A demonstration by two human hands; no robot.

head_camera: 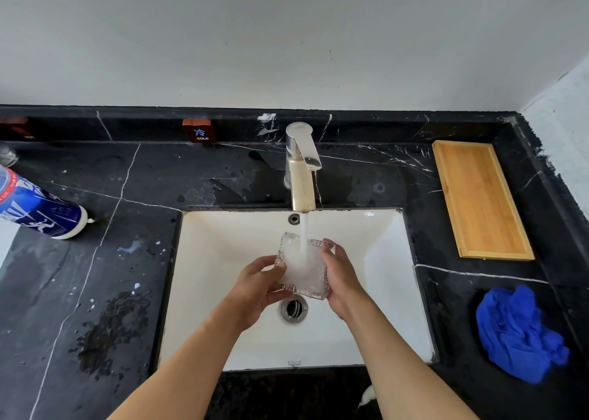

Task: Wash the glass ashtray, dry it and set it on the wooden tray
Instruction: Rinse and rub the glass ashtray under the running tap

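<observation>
Desk [223, 177]: black marble, wet in patches.
Sink [382, 244]: white; tap [301, 171] running into it.
Tray [478, 196]: wood, bare, on the desk right of the sink.
Cloth [516, 333]: blue, crumpled, near the tray, untouched.
Can [35, 206]: lying far left.
Ashtray [302, 266]: glass, held over the drain, water striking its bowl.
Left hand [258, 289], right hand [341, 279]: clamped on opposite sides of the ashtray.
Status: washing appears under way; drying and placing on the tray remain.
</observation>
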